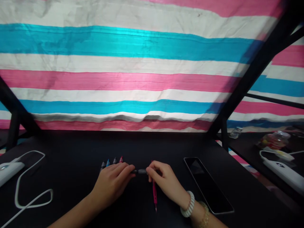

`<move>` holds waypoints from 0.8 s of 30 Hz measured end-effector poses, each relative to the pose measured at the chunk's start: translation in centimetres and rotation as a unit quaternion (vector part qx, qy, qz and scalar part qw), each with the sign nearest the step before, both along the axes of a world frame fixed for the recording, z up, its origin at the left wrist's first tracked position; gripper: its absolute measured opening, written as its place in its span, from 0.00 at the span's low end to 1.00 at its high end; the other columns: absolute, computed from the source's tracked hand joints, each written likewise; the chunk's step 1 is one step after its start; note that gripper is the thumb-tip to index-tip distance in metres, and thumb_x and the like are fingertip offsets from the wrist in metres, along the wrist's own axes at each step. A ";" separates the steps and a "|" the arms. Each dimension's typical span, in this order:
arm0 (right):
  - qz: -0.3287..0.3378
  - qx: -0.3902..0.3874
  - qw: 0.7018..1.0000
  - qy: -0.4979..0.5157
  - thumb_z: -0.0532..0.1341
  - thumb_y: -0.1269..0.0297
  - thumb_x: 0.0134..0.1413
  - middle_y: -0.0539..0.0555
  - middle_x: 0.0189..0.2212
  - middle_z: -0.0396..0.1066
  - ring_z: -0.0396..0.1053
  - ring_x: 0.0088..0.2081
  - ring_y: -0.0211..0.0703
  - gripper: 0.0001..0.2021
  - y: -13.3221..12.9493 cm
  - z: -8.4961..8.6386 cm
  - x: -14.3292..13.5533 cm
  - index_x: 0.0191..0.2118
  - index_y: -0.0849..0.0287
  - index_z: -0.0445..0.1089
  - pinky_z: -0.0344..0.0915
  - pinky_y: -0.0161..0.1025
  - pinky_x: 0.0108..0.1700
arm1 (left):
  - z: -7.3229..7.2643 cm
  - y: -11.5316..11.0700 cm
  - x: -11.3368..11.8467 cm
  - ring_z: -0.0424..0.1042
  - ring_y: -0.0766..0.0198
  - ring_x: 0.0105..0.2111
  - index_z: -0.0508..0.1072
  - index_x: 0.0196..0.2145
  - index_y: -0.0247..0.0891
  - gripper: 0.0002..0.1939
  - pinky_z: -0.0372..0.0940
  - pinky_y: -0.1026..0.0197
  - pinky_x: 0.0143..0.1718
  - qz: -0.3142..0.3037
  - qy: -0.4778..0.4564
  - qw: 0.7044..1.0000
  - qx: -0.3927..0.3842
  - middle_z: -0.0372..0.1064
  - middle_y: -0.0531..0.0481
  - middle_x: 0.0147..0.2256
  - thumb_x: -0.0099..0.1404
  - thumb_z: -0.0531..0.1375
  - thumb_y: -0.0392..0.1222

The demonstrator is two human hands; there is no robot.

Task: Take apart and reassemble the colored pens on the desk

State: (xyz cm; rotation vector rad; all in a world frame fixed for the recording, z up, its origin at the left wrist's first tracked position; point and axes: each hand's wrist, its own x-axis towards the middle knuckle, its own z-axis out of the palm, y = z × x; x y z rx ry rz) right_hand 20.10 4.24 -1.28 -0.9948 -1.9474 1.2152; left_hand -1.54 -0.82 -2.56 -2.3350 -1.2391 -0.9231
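Between my two hands lies a dark pen (142, 171), held sideways just above the black table. The fingers of my left hand (114, 181) are closed around one end of it. On the other end, a greyish part is pinched between thumb and fingers of my right hand (167, 180). A pink pen (154, 192) rests on the table beneath my right hand, its tip toward me and its upper part partly hidden. Beyond my left hand several pens show their ends, among them a blue one (108, 162) and a red one (121, 159); the hand covers the rest.
A black phone (207, 183) lies right of my right hand on the black table (71, 152). At left, a white device (10, 171) trails a white cable (16, 190). Dark frame bars slope at both sides before a striped sheet (133, 80). Jars (276, 141) stand far right.
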 end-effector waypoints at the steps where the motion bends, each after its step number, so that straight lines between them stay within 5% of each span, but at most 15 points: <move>1: -0.007 0.003 1.000 0.004 0.59 0.63 0.59 0.49 0.22 0.69 0.64 0.25 0.37 0.09 0.0 0.0 0.0 0.29 0.59 0.67 0.58 0.34 0.28 | 0.1 0.0 0.1 0.74 0.61 0.32 0.68 0.44 0.38 0.07 0.67 0.61 0.33 -0.001 -0.004 1.000 -0.005 0.74 0.49 0.34 0.69 0.56 0.37; 5: -0.017 -0.002 0.999 0.034 0.63 0.70 0.51 0.46 0.25 0.67 0.64 0.27 0.36 0.05 0.0 0.2 0.0 0.33 0.58 0.66 0.59 0.32 0.29 | 0.4 -0.1 0.2 0.73 0.60 0.35 0.66 0.43 0.36 0.07 0.68 0.60 0.36 -0.009 -0.019 0.999 -0.035 0.72 0.46 0.36 0.68 0.54 0.32; 11: -0.006 -0.034 0.999 0.012 0.58 0.60 0.60 0.49 0.22 0.68 0.62 0.23 0.35 0.11 0.0 0.3 0.1 0.29 0.59 0.67 0.57 0.32 0.24 | 0.6 0.0 0.2 0.72 0.62 0.33 0.66 0.42 0.36 0.07 0.68 0.61 0.33 -0.029 -0.013 0.999 -0.043 0.71 0.46 0.37 0.68 0.51 0.30; 15: -0.020 -0.032 0.998 0.048 0.64 0.66 0.52 0.47 0.24 0.67 0.63 0.24 0.34 0.06 0.1 0.4 0.0 0.33 0.59 0.66 0.59 0.30 0.24 | 0.3 0.0 0.1 0.73 0.62 0.33 0.68 0.42 0.37 0.08 0.68 0.62 0.33 -0.006 -0.019 0.999 -0.026 0.71 0.46 0.38 0.69 0.52 0.32; 20: 0.037 -0.123 0.990 0.065 0.56 0.54 0.60 0.48 0.22 0.68 0.58 0.15 0.30 0.13 0.2 0.0 0.0 0.34 0.60 0.66 0.53 0.28 0.15 | 0.2 -0.1 0.0 0.73 0.64 0.35 0.69 0.44 0.38 0.09 0.68 0.63 0.35 0.002 -0.018 1.000 0.003 0.72 0.46 0.39 0.69 0.52 0.33; 24: 0.024 -0.111 0.991 0.077 0.63 0.63 0.53 0.46 0.22 0.67 0.59 0.17 0.29 0.07 0.0 0.3 -0.1 0.34 0.59 0.66 0.55 0.27 0.17 | 0.3 -0.1 0.0 0.72 0.63 0.34 0.70 0.44 0.39 0.09 0.67 0.63 0.36 0.006 -0.025 1.000 -0.001 0.72 0.47 0.38 0.68 0.53 0.32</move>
